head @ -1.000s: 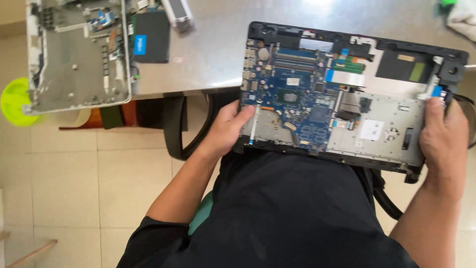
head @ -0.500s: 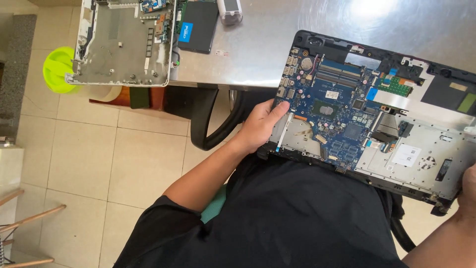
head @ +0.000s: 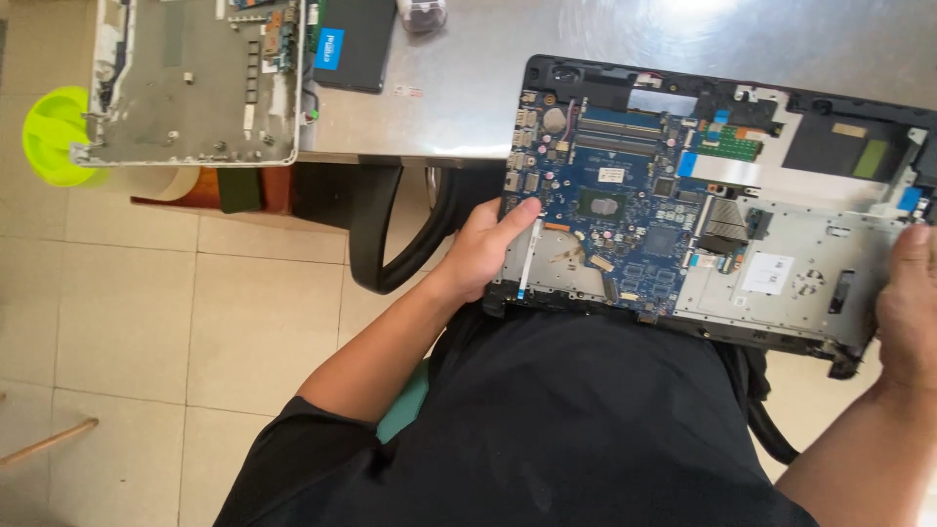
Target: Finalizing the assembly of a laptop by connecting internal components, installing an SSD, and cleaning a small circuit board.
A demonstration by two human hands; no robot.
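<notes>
Here the bench (head: pixel 468 88), a grey metal top, serves as landmark: the opened laptop base (head: pixel 781 263) lies half over its near edge and half on the person's lap, with its long axis running left to right, slightly tilted down toward the right. Both hands grip it at opposite short ends, so neither is nearer. The left hand (head: pixel 486 249) clasps the left end below the bench edge, thumb laid on the blue board (head: pixel 615 224), the other fingers tucked under the case and hidden. The right hand (head: pixel 908 303) holds the right end, fingers pressed together over the rim; it is cut by the frame edge. At the bench's far left corner rests a second, pale chassis (head: pixel 185 83), with a black drive (head: pixel 351 44) just beside it.
</notes>
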